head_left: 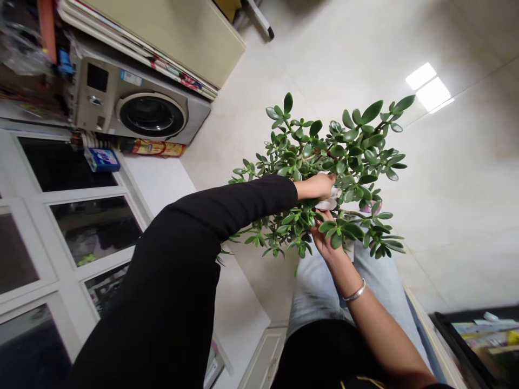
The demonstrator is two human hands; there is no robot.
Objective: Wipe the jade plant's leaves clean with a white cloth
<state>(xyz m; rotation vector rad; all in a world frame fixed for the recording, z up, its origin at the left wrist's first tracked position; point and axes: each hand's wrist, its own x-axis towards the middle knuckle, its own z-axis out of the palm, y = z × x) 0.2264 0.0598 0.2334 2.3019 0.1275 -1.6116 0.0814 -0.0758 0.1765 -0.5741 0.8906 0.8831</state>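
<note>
A jade plant [348, 146] with thick green leaves fills the middle of the view. My left hand [320, 186], at the end of a black sleeve, reaches into its branches with the fingers closed on a white cloth [329, 203]. From below, my right hand [324, 240] comes up into the foliage. Its bare forearm wears a silver bracelet [354, 293]. The leaves cover the right hand's fingers, which lie close to the cloth. My legs in pale jeans [320, 292] show under the plant.
The view is turned on its side. A silver front-loading washing machine [133, 108] stands at upper left beside a beige cabinet [182, 32]. White-framed glass doors [60, 216] run along the left. Pale floor tiles [446, 178] spread behind the plant. A dark tray [478, 340] sits at lower right.
</note>
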